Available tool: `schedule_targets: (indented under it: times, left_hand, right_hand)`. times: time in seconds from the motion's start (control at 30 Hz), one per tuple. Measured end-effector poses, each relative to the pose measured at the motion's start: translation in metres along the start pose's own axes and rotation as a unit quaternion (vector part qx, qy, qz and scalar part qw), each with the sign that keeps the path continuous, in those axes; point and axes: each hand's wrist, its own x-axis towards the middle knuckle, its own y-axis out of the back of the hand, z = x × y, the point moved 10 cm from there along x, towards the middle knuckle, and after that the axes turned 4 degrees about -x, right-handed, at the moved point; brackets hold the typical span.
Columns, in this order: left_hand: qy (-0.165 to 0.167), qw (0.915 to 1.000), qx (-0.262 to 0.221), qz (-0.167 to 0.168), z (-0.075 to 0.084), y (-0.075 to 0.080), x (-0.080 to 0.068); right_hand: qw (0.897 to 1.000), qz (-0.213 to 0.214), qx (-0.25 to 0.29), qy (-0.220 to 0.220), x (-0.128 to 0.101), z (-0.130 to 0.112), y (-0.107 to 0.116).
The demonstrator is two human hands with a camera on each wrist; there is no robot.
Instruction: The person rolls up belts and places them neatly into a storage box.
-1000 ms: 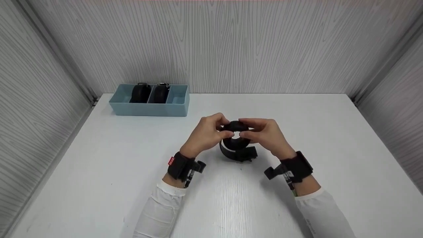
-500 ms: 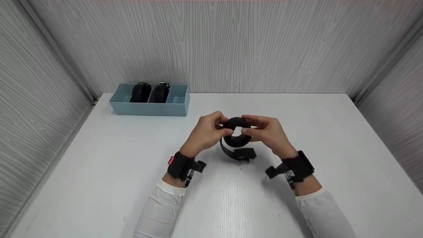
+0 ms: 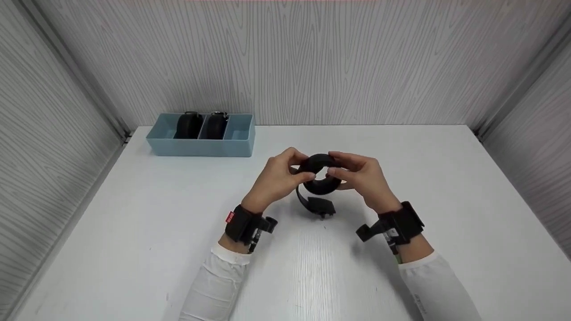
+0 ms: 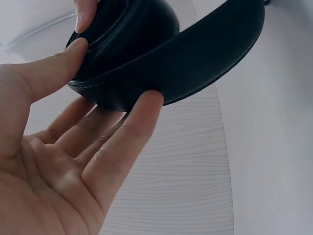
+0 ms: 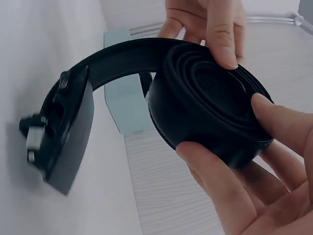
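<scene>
Between both hands a black leather belt (image 3: 322, 187) is held as a round coil above the white table. My left hand (image 3: 279, 178) pinches the coil's left side, thumb at the inner edge and fingers on the outside. My right hand (image 3: 363, 176) grips its right side the same way. A loose end of the belt hangs below, curving down to the buckle (image 3: 321, 206). In the right wrist view the coil (image 5: 195, 107) shows several nested turns, and the buckle (image 5: 66, 129) sticks out to the left. The loose strap (image 4: 205, 58) sweeps right in the left wrist view.
A blue divided box (image 3: 200, 147) stands at the back left of the table (image 3: 134, 223). Two coiled black belts, a left one (image 3: 189, 125) and a right one (image 3: 217, 126), stand upright in its compartments. Grey wood-grained panels (image 3: 285, 62) enclose the back and sides.
The coil has risen slightly and its centre hole looks wider. The loose end with the buckle has drawn in to the left, and less of it hangs out.
</scene>
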Motion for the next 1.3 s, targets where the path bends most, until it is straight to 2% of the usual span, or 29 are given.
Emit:
schedule_targets:
  times: [0.2, 0.47, 0.77, 0.93, 1.1, 1.3]
  left_hand:
    - [-0.004, 1.0, 0.007, 0.003, 0.0, 0.0, 0.0]
    - [-0.004, 0.9991, 0.037, -0.02, 0.002, -0.004, -0.001]
    - [0.006, 1.0, 0.006, -0.002, -0.003, 0.0, 0.0]
    - [0.007, 1.0, 0.004, 0.0, -0.005, 0.0, 0.0]
    - [0.005, 1.0, 0.003, -0.007, -0.003, 0.0, 0.0]
    - [-0.008, 0.9988, 0.037, -0.03, 0.003, -0.003, -0.001]
  right_hand:
    - [1.0, -0.002, -0.001, 0.0, 0.001, 0.001, 0.0]
    - [0.997, -0.029, -0.066, 0.013, -0.001, -0.003, -0.006]
    - [1.0, 0.015, -0.008, -0.002, -0.001, -0.001, 0.001]
    - [1.0, 0.02, -0.005, 0.0, 0.001, 0.001, 0.001]
    - [0.999, 0.001, -0.035, 0.008, 0.0, -0.002, 0.0]
    - [0.99, -0.031, -0.131, 0.038, -0.003, -0.012, -0.006]
